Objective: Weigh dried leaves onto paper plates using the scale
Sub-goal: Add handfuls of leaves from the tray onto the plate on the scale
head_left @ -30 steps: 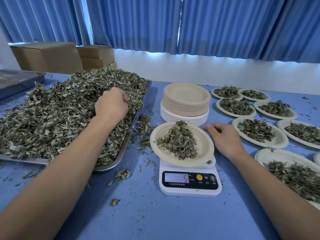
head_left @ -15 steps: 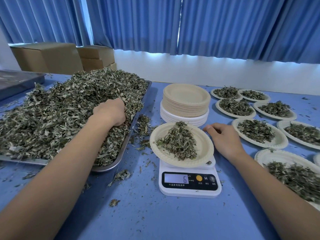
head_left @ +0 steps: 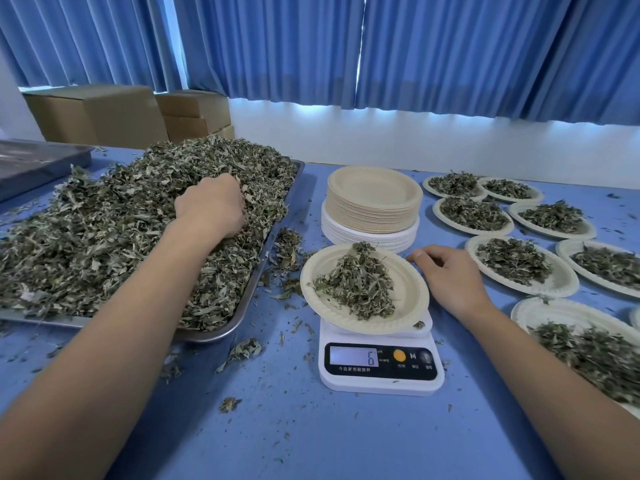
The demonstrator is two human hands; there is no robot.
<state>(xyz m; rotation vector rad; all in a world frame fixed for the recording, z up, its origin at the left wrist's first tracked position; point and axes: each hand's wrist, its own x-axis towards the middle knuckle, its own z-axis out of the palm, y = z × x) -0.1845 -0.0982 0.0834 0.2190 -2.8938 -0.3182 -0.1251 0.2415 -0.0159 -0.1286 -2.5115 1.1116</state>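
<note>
Two hands: a left hand (head_left: 209, 206) and a right hand (head_left: 450, 277). One scale (head_left: 381, 382). Two trays, a full tray (head_left: 214, 336) and a second tray (head_left: 38, 161). One big heap of leaves (head_left: 104, 237). One plate stack (head_left: 372, 209). One plate (head_left: 412, 289) on the scale. Seven more leaf plates (head_left: 561, 282) on the right, and the edge of an eighth. At least three boxes (head_left: 93, 116).

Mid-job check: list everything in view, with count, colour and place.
metal tray: one, silver, left, heaped with dried leaves
second tray: one, grey, far left
cardboard boxes: at least three, brown, back left
empty plate stack: one, tan over white, centre
scale: one, white, front centre, reads 6
plate on scale: one, cream, holding leaves
filled plates: at least seven, white, right
table: one, blue
curtains: blue, back
left hand: fingers in tray leaves
right hand: on table, right of scale
</note>
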